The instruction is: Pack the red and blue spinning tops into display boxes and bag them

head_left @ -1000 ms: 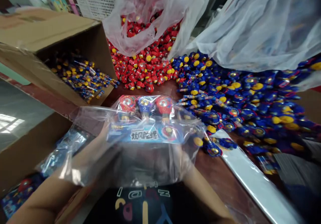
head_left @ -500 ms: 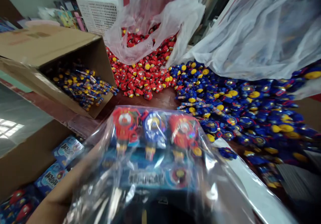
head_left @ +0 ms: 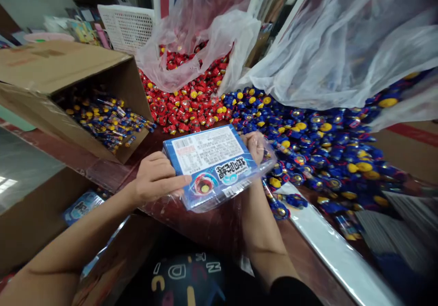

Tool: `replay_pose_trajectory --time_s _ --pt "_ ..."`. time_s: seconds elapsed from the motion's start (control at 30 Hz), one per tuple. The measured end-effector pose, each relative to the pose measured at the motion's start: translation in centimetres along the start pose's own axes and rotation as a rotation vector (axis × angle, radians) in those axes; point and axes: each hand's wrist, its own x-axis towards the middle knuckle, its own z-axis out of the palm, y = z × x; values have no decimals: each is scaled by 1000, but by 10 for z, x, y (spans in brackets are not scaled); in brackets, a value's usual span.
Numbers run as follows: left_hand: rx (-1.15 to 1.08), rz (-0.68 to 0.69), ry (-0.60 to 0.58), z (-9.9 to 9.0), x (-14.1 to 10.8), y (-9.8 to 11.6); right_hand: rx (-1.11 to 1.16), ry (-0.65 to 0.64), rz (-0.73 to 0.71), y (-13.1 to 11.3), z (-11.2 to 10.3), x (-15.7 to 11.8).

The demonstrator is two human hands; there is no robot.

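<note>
Between my two hands is a blue printed toy box (head_left: 222,153) in a clear plastic bag, tilted above the table. Its face with a white text panel and barcode is turned up. My left hand (head_left: 157,176) grips the box's left end, index finger stretched along the near corner. At the far right end, my right hand (head_left: 255,146) is closed on the box and the loose film of the bag, which sticks out to the right. Just beyond it lie many blue toys with yellow parts (head_left: 301,146).
Red toys (head_left: 191,107) spill from a translucent sack at the back. A cardboard carton (head_left: 30,68) on its side holds small toys at left. Another open carton (head_left: 34,205) below left holds blue boxes. A white strip (head_left: 325,233) and stacked sheets (head_left: 386,219) are at right.
The bagged box has moved away from the camera and down over the table. Its toy-filled side no longer shows; the printed panel now faces up. Both hands have come into clear view.
</note>
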Motion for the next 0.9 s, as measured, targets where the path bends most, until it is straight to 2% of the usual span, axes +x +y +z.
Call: replay_pose_trajectory --time_s 0.07,0.2,0.23,0.3,0.37,0.47,0.53,0.6,0.67,0.7,0.73,0.8,0.87,0.9 --pt "-18 -53 -83 -11 -9 -9 71 -2 -50 -2 3 4" --pt "-71 -445 -348 -45 -19 -24 154 -59 -87 -12 7 12" --pt "-81 -490 -417 -55 -17 -26 161 -81 -87 -16 7 14" --pt "-101 -467 -474 -74 -5 -29 172 -107 -89 -26 8 19" --pt "-102 -425 -417 -92 14 -31 188 -69 -123 -37 7 27" --pt "-97 -464 -228 -107 37 -29 171 8 -189 -51 3 43" --pt "-181 -524 -145 -105 41 -23 86 -6 -198 -58 -2 53" --pt "-323 -585 -115 -96 35 -13 -11 -70 -180 -69 -7 60" --pt "-409 -648 -80 -85 27 -3 -43 -120 -184 -93 -6 64" --pt "-416 -659 -54 -80 24 0 -60 -135 -232 -111 -1 64" --pt "-400 -657 -33 -77 23 3 -91 -153 -299 -132 7 61" --pt "-332 -619 -19 -74 25 7 -240 -275 -471 -177 36 50" --pt "-259 -568 -33 -74 31 7 -395 -566 -457 -212 76 34" --pt "-222 -552 -39 -74 34 7 -410 -715 -383 -222 97 28"
